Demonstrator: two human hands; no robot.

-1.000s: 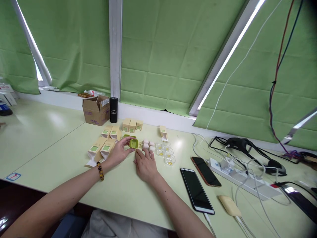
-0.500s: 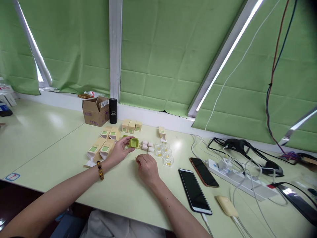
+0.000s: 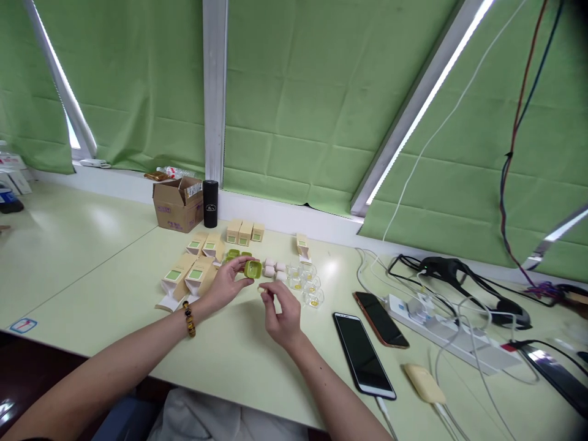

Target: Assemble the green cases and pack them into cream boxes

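My left hand (image 3: 228, 283) grips a small square green cup (image 3: 253, 269), its hollow side tilted toward me. Just to the right, my right hand (image 3: 282, 311) pinches a tiny pale piece (image 3: 261, 289) between thumb and fingertips; its kind is too small to make out. Other green cups (image 3: 233, 253) lie on the table behind my left hand. Several pale pink blocks (image 3: 269, 270) sit beyond the held cup. Beside them stand several clear little cups (image 3: 313, 298) with yellow bits in them. Open cream boxes (image 3: 177, 274) with green labels lie left of my left hand.
Closed cream boxes (image 3: 245, 234) stand at the back, near a black tumbler (image 3: 210, 204) and a cardboard carton (image 3: 177, 208). Two phones (image 3: 364, 356), a yellow case (image 3: 423, 383) on a cable and a white power strip (image 3: 441, 331) with tangled cords occupy the right side.
My right hand has turned and lifted slightly to the right, bringing the pinched piece into view near the cup. My left hand has shifted slightly right with the green cup, tipping it more toward me.
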